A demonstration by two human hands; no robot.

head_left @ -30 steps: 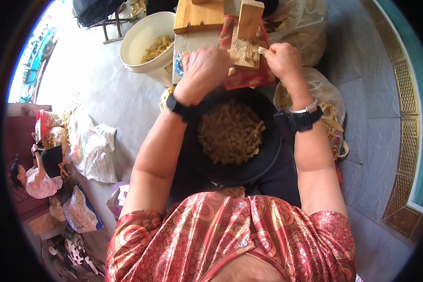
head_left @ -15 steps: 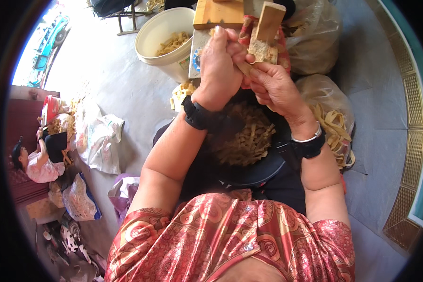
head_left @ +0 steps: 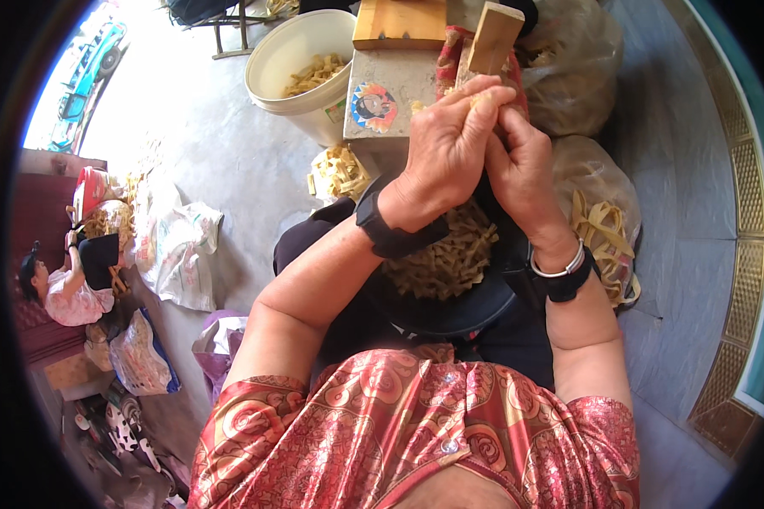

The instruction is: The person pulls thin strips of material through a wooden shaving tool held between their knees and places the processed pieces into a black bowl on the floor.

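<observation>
My left hand (head_left: 450,148) and my right hand (head_left: 522,165) are closed and press together over the near end of a bench with an upright wooden block (head_left: 495,38). A small yellowish end of a tan strip (head_left: 482,98) shows at my left fingertips; most of it is hidden. What my right fingers hold is covered by the left hand. Below my wrists, a dark basin (head_left: 471,318) on my lap holds many short cut tan pieces (head_left: 441,259). Red patterned cloth (head_left: 450,59) wraps part of the bench by the block.
A white bucket (head_left: 301,106) with cut pieces stands left of the bench, and a small bag of pieces (head_left: 339,172) lies nearer. Clear plastic bags (head_left: 573,76), one with long strips (head_left: 603,225), stand on the right. Another person (head_left: 68,288) sits far left.
My left hand has moved right and down, uncovering a round picture on the bench side. Both hands, which had a tan strip between them, are now pressed together near the block.
</observation>
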